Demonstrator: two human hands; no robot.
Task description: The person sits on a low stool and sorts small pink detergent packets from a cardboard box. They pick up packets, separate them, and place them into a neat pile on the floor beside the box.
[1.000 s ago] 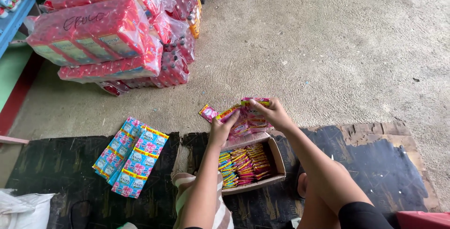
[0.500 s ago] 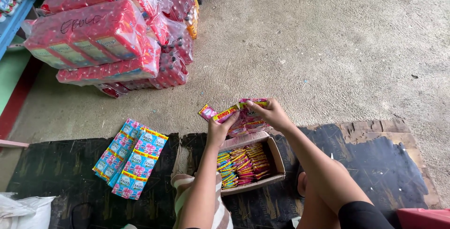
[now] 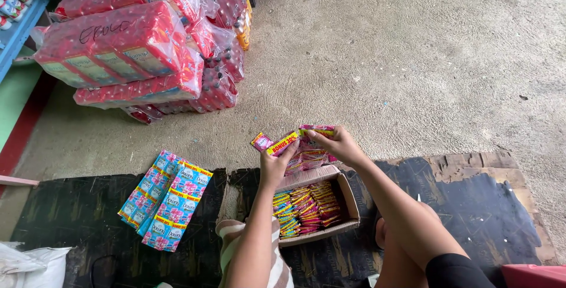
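Both hands meet above the far edge of an open cardboard box (image 3: 349, 196) that sits on a dark mat (image 3: 88, 217) on the concrete floor (image 3: 413, 58). The left hand (image 3: 274, 164) has its fingers (image 3: 289, 149) closed narrow on one end of a strip of pink and yellow sachets (image 3: 282, 144), pinching it between thumb and fingertips. The right hand (image 3: 341, 145) grips the other end of the same strip, fingers curled tight around the top of it, so the strip is stretched between the 2 hands, with more pink sachets hanging just below them. Inside the box lie rows of similar pink, yellow and green sachets (image 3: 303, 208). To the left on the mat, well apart from the hands, lie 2 strips of blue sachets (image 3: 165, 199). Farther back stand stacked shrink-wrapped packs (image 3: 130, 46) in red plastic.
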